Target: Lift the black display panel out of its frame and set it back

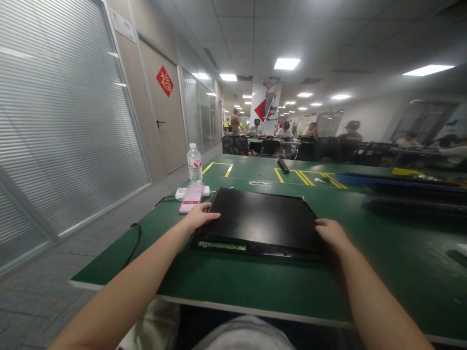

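A flat black display panel point(262, 216) lies over a black frame in front of me on the green table. Along its near edge a strip of green circuit board point(222, 246) shows. My left hand point(203, 217) grips the panel's left edge, thumb on top and the other fingers mostly hidden beneath. At the opposite edge, my right hand point(331, 232) pinches the panel's right side. The panel seems slightly raised from the frame at the near side.
Beyond my left hand are a phone point(191, 198), a white power strip point(182, 194) and a water bottle point(194, 164). A black cable point(135, 243) hangs at the left table edge. Blurred dark parts point(416, 192) lie to the right. Several people sit farther back.
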Tool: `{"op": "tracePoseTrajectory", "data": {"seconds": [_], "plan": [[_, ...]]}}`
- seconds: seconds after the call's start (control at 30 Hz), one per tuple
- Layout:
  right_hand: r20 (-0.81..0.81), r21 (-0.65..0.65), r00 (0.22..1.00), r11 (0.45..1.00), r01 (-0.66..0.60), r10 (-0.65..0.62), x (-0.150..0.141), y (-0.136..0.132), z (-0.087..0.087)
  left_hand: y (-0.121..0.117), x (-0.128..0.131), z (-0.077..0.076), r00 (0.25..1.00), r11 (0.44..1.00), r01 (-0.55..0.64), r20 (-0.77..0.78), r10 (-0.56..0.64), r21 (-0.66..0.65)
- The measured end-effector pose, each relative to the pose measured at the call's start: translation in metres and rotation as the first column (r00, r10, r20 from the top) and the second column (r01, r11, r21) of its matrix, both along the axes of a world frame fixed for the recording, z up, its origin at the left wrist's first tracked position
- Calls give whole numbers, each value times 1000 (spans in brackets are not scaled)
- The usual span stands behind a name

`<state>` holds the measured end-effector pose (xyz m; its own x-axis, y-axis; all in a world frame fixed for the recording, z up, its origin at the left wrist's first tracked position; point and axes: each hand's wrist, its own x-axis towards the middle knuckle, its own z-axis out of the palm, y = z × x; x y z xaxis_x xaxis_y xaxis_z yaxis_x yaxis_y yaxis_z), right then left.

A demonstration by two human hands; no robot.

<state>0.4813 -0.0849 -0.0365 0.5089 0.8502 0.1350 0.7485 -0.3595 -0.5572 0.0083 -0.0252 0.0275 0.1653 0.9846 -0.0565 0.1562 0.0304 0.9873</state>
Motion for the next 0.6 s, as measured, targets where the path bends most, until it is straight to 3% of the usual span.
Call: {"op": "tracePoseTrajectory", "data": {"seconds": [0.3,0.6], "plan": [[-43,24,999,1000,15,-14,1,1,-1,-1,2,2,1000,999,-20,20,20,25],[-38,24,999,1000,11,-10,-3,-1,4,1,2,0,990,999,9,141,-17,52]]}}
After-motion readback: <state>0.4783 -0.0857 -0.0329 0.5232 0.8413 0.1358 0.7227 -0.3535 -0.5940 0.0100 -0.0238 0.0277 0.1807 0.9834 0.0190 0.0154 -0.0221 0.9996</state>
